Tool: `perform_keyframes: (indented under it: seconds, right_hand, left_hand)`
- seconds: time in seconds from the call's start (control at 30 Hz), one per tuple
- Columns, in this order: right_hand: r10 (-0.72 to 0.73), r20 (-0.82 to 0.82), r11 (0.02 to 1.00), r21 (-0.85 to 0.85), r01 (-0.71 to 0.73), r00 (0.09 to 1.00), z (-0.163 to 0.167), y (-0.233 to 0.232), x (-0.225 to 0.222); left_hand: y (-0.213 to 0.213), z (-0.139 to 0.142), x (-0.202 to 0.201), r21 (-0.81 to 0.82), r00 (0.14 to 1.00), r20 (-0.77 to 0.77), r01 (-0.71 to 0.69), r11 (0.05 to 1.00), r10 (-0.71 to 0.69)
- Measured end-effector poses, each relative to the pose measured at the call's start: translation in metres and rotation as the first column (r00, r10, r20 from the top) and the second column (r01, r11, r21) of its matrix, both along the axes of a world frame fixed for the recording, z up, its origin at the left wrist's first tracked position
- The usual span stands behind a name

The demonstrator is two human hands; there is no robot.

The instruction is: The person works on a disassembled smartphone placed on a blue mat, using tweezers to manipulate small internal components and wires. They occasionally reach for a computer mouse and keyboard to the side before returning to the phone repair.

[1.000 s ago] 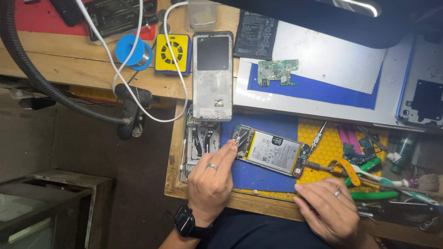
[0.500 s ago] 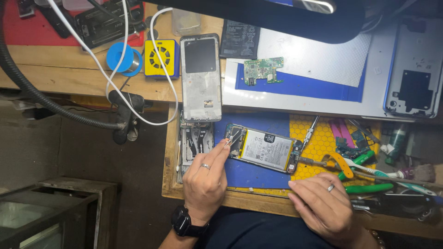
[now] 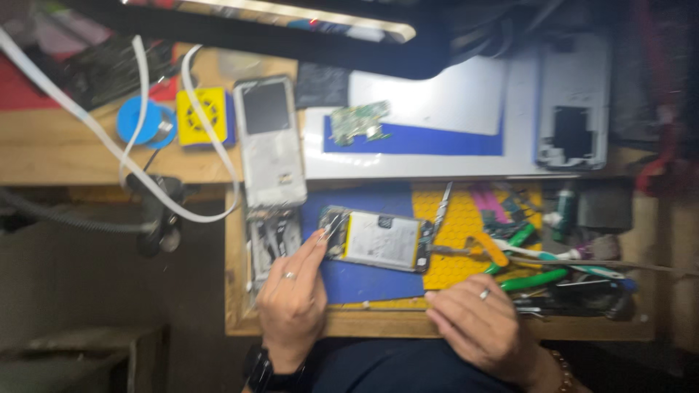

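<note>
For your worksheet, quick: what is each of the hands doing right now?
Left hand: fingers pinched at the edge of the opened phone with white battery; any tool held cannot be told.
Right hand: loosely closed, resting on the wooden bench edge, holding nothing visible.

phone-repair workshop | wooden bench (image 3: 87, 156) | hand tools (image 3: 539, 280) | circuit board (image 3: 358, 121)

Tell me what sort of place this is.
Most likely a phone repair bench. An opened phone with its insides bared lies on a blue mat, a loose green circuit board sits further back, and small hand tools crowd the right side. The left hand touches the phone's end; the right hand rests at the bench edge.
</note>
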State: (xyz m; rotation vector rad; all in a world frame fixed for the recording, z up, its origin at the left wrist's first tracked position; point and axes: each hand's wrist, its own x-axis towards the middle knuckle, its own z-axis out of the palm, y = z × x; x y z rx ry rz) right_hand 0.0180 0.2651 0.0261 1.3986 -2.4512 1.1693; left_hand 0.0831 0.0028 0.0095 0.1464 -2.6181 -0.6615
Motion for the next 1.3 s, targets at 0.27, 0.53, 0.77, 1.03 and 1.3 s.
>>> perform_keyframes:
  seconds: [0.27, 0.53, 0.77, 1.03, 1.3]
  right_hand:
    - [0.052, -0.008, 0.998, 0.047, -0.052, 0.999, 0.001, 0.010, -0.002]
    - [0.023, 0.007, 0.999, 0.035, -0.023, 1.000, 0.002, 0.015, 0.000]
    - [0.031, 0.005, 0.999, 0.034, -0.031, 1.000, 0.003, 0.016, 0.001]
    - [0.047, 0.003, 0.998, 0.049, -0.047, 0.999, 0.003, 0.018, 0.000]
    - [0.046, 0.015, 0.998, 0.035, -0.047, 0.999, 0.002, 0.018, 0.000]
  left_hand:
    - [0.008, -0.004, -0.003, -0.025, 0.999, 0.009, -0.036, 0.999, 0.036]
    - [0.012, -0.012, -0.003, -0.037, 0.998, -0.004, -0.061, 0.997, 0.061]
    - [0.012, -0.017, -0.001, -0.029, 0.998, -0.002, -0.066, 0.997, 0.066]
    - [0.014, -0.023, -0.002, -0.034, 0.995, -0.027, -0.100, 0.994, 0.099]
    - [0.013, -0.024, -0.001, -0.029, 0.996, -0.005, -0.091, 0.995, 0.091]
